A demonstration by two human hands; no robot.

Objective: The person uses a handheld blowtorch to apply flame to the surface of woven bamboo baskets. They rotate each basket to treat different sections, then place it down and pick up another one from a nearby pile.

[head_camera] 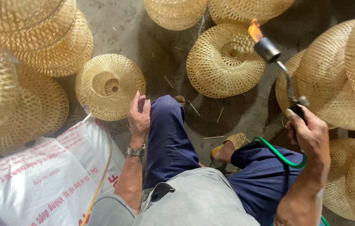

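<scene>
At your right, your right hand [309,134] is wrapped tight around the handle of a gas torch [282,71], whose bent metal neck rises to a nozzle where a small flame [255,30] burns, just over the edge of a round woven basket [224,60] on the floor. That torch looks rigid and fairly light, but its head is hot, so the handle where you grip it now is the only sound place to take it; the green hose [279,154] trailing from it across your lap is soft and may tug as you swing. Your left hand [139,115] holds nothing: its fingers are loosely curled and it rests beside your raised left knee [167,109], close to a second woven basket [109,86] that lies with its open funnel facing up. These baskets look very light, springy and thin in the weave, easy to crush or scorch, so judge it best to lift one by the firmer rim or the neck of the funnel with spread fingers, not by pinching the lattice. Around you more of them are stacked in heaps, to the left [27,37] and to the right [345,75]. A white printed sack [39,180] lies by your left elbow, and a wristwatch [136,150] sits on that wrist. Bits of straw litter the concrete floor [160,54].
</scene>
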